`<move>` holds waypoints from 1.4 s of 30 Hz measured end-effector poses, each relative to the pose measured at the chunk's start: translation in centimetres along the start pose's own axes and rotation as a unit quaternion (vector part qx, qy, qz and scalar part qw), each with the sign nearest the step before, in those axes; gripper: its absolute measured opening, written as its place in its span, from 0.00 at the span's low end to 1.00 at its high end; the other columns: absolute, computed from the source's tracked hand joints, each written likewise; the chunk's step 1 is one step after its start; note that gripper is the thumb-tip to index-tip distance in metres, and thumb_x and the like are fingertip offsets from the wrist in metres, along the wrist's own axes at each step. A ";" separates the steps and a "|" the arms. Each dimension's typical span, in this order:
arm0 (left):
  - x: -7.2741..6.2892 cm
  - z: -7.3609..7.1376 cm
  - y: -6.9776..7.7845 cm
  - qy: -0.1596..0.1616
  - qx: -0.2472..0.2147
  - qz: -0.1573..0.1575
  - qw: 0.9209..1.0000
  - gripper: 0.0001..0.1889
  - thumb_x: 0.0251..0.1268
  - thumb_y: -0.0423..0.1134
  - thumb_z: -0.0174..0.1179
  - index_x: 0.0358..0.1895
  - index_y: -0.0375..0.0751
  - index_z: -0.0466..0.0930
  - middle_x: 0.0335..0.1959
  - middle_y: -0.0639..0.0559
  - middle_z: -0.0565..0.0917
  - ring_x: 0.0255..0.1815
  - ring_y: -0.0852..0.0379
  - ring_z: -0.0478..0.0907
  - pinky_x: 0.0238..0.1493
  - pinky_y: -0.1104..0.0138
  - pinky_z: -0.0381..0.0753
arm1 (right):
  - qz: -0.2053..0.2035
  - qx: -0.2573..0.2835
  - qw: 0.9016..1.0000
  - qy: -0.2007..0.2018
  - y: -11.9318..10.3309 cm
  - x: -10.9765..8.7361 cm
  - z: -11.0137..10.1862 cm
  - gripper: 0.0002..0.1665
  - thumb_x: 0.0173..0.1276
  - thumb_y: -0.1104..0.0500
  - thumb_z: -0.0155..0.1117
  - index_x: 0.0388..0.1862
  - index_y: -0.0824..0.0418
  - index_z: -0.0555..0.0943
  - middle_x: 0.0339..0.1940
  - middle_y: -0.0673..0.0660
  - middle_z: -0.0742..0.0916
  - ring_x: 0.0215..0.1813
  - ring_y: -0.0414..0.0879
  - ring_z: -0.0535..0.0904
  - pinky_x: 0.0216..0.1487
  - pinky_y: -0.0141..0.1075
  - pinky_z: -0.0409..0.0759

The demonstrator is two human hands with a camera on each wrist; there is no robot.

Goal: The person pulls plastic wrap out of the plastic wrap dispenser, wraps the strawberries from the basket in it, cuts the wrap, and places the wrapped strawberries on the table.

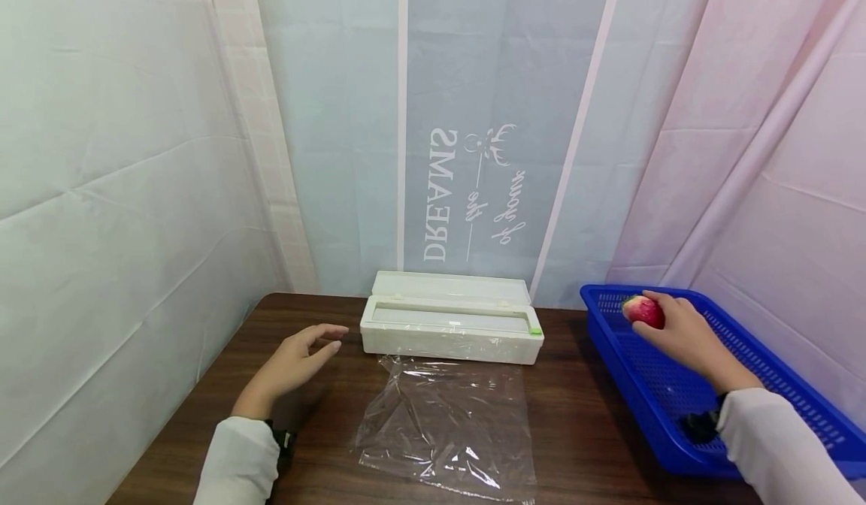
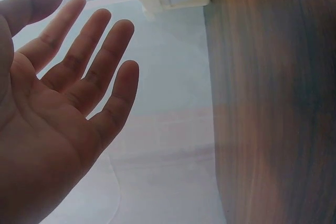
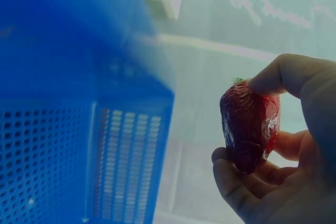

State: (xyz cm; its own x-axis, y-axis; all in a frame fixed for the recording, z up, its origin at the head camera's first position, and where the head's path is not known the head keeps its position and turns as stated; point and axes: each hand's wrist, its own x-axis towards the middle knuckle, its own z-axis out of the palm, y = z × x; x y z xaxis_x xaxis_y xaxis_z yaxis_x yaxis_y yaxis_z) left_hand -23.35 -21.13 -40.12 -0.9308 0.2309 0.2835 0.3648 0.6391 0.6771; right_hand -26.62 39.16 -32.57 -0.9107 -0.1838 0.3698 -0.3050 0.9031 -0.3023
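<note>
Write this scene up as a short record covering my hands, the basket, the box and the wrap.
Right hand: grips a red fruit over the basket
Left hand: holds nothing
Basket: blue, perforated
Box: white, lid raised
Plastic wrap: clear, creased, on the table before the box

Glossy fruit [image 3: 249, 124] (wrinkled), plastic basket [image 1: 625, 377], wood-grain table [image 1: 575, 415]

A lettered cloth backdrop [image 1: 504, 61] hangs behind the brown table [image 1: 575, 407].
</note>
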 end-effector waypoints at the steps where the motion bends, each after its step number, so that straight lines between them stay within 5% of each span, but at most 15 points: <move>1: 0.0 0.0 0.1 0.001 0.002 0.002 1.000 0.18 0.78 0.45 0.55 0.65 0.43 0.77 0.62 0.44 0.79 0.63 0.41 0.75 0.58 0.44 0.76 | -0.004 0.001 1.000 0.001 -0.4 0.0 0.0 0.38 0.67 0.55 0.68 0.64 0.81 0.68 0.49 0.82 0.76 0.48 0.71 0.74 0.35 0.52 0.82; 22: 0.4 0.2 1.8 0.001 0.010 0.036 0.999 0.17 0.77 0.42 0.57 0.63 0.42 0.78 0.60 0.44 0.80 0.52 0.50 0.80 0.51 0.52 0.80 | -0.075 0.042 0.996 -0.020 -7.6 -0.4 1.4 0.37 0.67 0.54 0.72 0.67 0.73 0.71 0.55 0.72 0.80 0.52 0.63 0.79 0.45 0.54 0.84; 30: 0.4 0.3 2.1 0.002 0.020 0.046 0.999 0.17 0.77 0.41 0.56 0.64 0.42 0.78 0.59 0.44 0.80 0.52 0.51 0.80 0.51 0.52 0.80 | -0.084 0.039 0.995 -0.032 -9.9 -0.9 3.1 0.37 0.66 0.44 0.72 0.65 0.65 0.75 0.51 0.61 0.84 0.44 0.50 0.80 0.40 0.44 0.84; 42: 0.6 0.8 3.1 -0.006 0.014 0.083 0.996 0.16 0.77 0.40 0.57 0.62 0.43 0.79 0.60 0.49 0.80 0.54 0.51 0.80 0.52 0.52 0.80 | -0.147 0.072 0.987 -0.001 -11.7 -1.2 6.0 0.33 0.62 0.54 0.76 0.63 0.63 0.76 0.51 0.56 0.83 0.46 0.46 0.79 0.39 0.38 0.83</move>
State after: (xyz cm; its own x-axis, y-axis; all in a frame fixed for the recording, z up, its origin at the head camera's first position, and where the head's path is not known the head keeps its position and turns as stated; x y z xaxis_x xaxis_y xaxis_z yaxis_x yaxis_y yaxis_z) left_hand -22.84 -18.37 -38.40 -0.8576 0.3440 0.3824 0.5136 0.6120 0.6014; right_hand -23.61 26.49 -34.75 -0.7774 -0.4300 0.4591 -0.5922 0.7462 -0.3040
